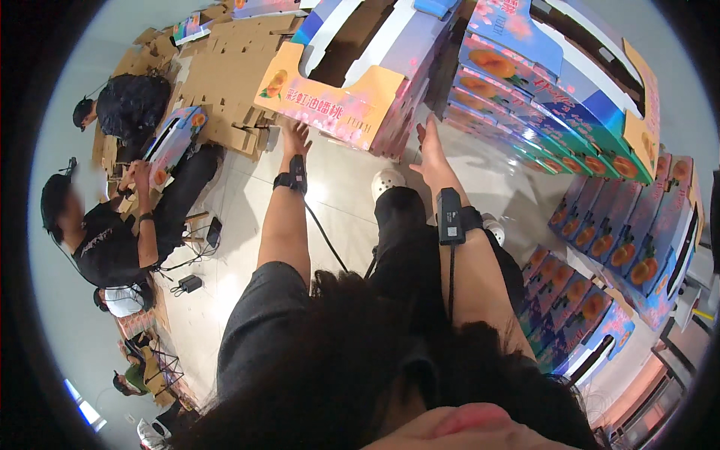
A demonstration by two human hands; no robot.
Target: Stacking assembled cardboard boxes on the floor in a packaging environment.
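Note:
A stack of printed fruit cartons stands in front of me, its top one open-topped with an orange and pink end panel and a blue side. My left hand is at the lower left edge of that end panel, fingers spread; whether it touches the cardboard I cannot tell. On the other side, my right hand reaches up beside the stack's right side with its fingers stretched out and nothing in them. Both wrists carry strapped black devices with cables.
Tall carton stacks rise at the right, with more cartons lower down. Flat brown cardboard lies at the far left. A seated co-worker handles a carton; other people sit beyond. A black adapter and cables lie on the floor.

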